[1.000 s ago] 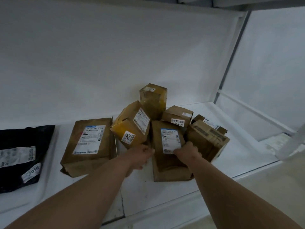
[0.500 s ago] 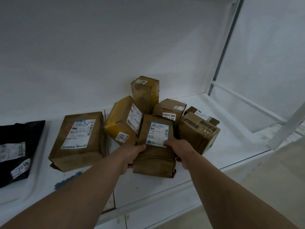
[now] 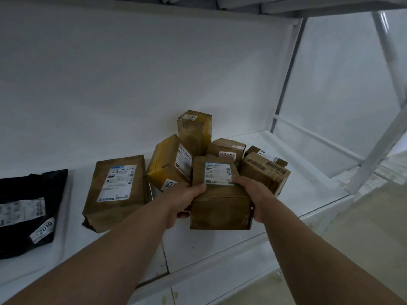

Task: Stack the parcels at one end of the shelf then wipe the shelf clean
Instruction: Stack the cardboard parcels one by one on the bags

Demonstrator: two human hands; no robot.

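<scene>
Hands grip 1 brown parcel (image 3: 220, 194) at shelf (image 3: 308, 172) centre: left hand (image 3: 187, 199) at 9 o'clock, right hand (image 3: 251, 194) at 3 o'clock. Best lifted level, then set squarely toward 3 o'clock.

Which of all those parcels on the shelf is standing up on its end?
The tall brown box at the back of the cluster, against the wall, with a small sticker on its top face. The other parcels around it lie flat or lean.
</scene>
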